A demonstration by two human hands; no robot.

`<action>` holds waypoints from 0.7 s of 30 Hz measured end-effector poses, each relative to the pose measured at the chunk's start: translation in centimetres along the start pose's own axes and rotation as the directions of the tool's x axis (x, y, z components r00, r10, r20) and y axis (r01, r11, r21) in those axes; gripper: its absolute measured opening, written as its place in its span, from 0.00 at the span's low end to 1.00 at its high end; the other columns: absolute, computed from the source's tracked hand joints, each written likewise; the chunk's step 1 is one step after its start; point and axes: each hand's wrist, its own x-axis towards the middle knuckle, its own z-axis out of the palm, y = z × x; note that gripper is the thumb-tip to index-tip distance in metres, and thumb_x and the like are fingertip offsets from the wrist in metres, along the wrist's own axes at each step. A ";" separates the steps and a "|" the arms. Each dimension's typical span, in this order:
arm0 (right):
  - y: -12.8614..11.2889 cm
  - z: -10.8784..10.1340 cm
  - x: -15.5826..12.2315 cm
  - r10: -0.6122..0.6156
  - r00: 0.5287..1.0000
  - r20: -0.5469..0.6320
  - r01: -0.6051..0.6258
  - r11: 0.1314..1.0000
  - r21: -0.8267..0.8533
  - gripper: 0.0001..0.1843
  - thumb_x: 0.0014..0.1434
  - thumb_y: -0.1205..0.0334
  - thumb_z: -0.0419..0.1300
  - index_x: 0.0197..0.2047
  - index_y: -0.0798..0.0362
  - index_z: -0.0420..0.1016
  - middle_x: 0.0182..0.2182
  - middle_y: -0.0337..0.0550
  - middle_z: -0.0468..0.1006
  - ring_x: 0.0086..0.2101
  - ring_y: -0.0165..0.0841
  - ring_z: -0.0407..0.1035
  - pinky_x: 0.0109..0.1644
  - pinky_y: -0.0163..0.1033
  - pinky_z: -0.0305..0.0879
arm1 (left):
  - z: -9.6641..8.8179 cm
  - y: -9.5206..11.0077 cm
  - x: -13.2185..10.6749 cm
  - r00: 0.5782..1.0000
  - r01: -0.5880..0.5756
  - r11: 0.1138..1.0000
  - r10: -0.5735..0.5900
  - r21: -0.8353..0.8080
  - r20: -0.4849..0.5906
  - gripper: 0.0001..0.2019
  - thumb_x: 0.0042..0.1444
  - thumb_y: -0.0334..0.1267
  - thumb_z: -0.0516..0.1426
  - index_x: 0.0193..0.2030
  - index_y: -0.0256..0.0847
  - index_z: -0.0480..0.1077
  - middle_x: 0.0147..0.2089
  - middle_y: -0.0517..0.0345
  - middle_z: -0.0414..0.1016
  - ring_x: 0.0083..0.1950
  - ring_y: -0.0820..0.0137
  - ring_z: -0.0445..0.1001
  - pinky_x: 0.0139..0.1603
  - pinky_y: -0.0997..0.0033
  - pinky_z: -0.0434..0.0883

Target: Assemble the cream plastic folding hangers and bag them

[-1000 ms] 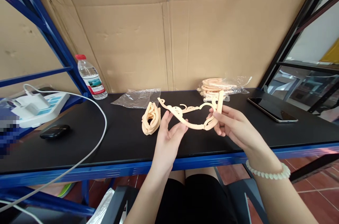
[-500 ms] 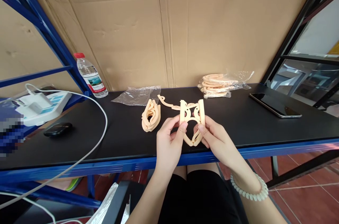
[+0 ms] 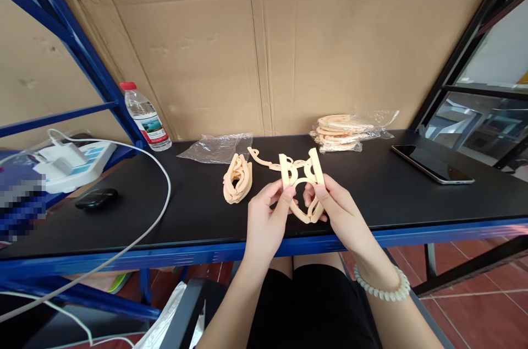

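Between my two hands is a peach plastic folding hanger point(image 3: 304, 216), its arms folded into a rounded loop with two upright ends. My left hand point(image 3: 268, 217) pinches its left side between thumb and fingers. On the other side, my right hand point(image 3: 343, 214) grips the right arm the same way. Behind it lies another peach hanger point(image 3: 260, 159), opened out on the black tabletop and partly hidden by the held one. To the left rests a bundle of folded peach hangers point(image 3: 246, 181).
An unsealed clear plastic bag point(image 3: 210, 149) lies at the back, and bagged peach hangers point(image 3: 340, 130) are farther right. A phone point(image 3: 433, 164) sits at right. At left are a water bottle point(image 3: 148, 123), a black mouse point(image 3: 97, 198), a power strip point(image 3: 99, 164) and a white cable point(image 3: 165, 200).
The held hanger has tilted and its upright ends have spread slightly apart, the right end rising. My right hand has shifted a little to the right. The view has moved slightly.
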 end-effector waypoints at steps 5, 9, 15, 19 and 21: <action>-0.1 0.4 0.1 -0.001 0.998 -0.067 -0.007 0.992 -0.125 0.15 0.69 0.52 0.48 0.37 0.52 0.66 0.26 0.36 0.70 0.23 0.27 0.61 0.24 0.32 0.59 | 0.2 -0.1 -0.2 0.997 -0.074 0.991 0.075 0.112 -0.003 0.13 0.62 0.42 0.56 0.49 0.43 0.76 0.36 0.56 0.70 0.38 0.66 0.75 0.39 0.66 0.78; -0.3 0.9 0.3 0.004 0.991 -0.137 -0.032 0.979 -0.201 0.14 0.69 0.53 0.48 0.37 0.52 0.66 0.24 0.37 0.72 0.22 0.28 0.63 0.24 0.32 0.60 | 0.1 -0.2 -0.2 0.986 -0.165 0.965 0.167 0.205 0.008 0.14 0.65 0.40 0.53 0.52 0.43 0.75 0.42 0.54 0.70 0.40 0.65 0.74 0.41 0.65 0.77; -0.5 1.2 0.5 0.040 0.985 -0.168 -0.075 0.975 -0.207 0.15 0.68 0.52 0.48 0.36 0.52 0.66 0.23 0.37 0.72 0.21 0.29 0.63 0.24 0.33 0.60 | 0.0 -0.1 -0.1 0.985 -0.168 0.981 0.163 0.099 0.055 0.16 0.65 0.39 0.52 0.56 0.45 0.73 0.44 0.53 0.70 0.40 0.65 0.77 0.42 0.64 0.78; -0.5 1.6 0.4 -0.009 0.983 -0.182 -0.043 0.958 -0.282 0.14 0.68 0.53 0.48 0.36 0.51 0.66 0.22 0.37 0.72 0.22 0.30 0.65 0.27 0.35 0.61 | 0.0 0.1 -0.2 0.988 -0.155 0.983 0.153 0.100 0.033 0.16 0.64 0.39 0.53 0.57 0.47 0.73 0.49 0.52 0.72 0.45 0.63 0.77 0.45 0.64 0.77; -0.3 1.8 0.3 -0.046 0.990 -0.136 0.003 0.954 -0.301 0.14 0.69 0.54 0.48 0.34 0.51 0.66 0.24 0.37 0.71 0.24 0.30 0.65 0.29 0.35 0.61 | 0.0 0.3 -0.2 0.983 -0.182 0.971 0.183 0.156 0.009 0.16 0.63 0.38 0.54 0.56 0.46 0.74 0.50 0.51 0.73 0.48 0.63 0.75 0.48 0.64 0.75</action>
